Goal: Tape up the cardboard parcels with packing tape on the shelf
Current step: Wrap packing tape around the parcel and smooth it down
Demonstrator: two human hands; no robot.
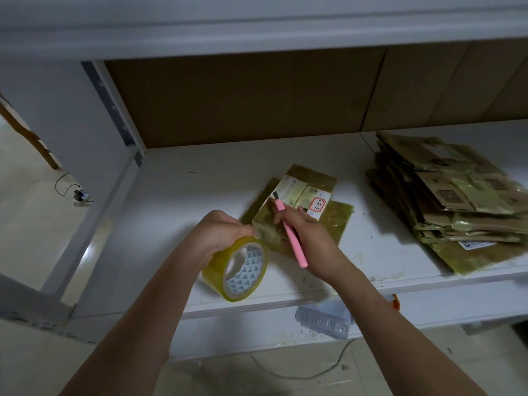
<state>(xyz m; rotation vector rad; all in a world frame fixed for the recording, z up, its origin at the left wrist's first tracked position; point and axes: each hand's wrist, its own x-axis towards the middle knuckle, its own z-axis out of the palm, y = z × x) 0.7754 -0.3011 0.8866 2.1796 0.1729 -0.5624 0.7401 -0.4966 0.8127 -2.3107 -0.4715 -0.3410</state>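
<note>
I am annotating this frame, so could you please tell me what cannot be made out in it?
- Head view: the parcel's near end, hidden by the right hand.
- Printed labels on the parcel: too small and blurred to read.
- The pink cutter's blade: too small to tell whether it is out.
- The flattened cardboard pile: cut off by the right edge.
- The left hand's fingertips on the tape roll: hidden behind the hand.

A small cardboard parcel (297,204), tape-covered with a red-bordered label, lies on a flattened cardboard sheet (337,221) on the white shelf (200,190). A yellowish tape roll (237,270) stands tilted on edge at its near corner.
</note>
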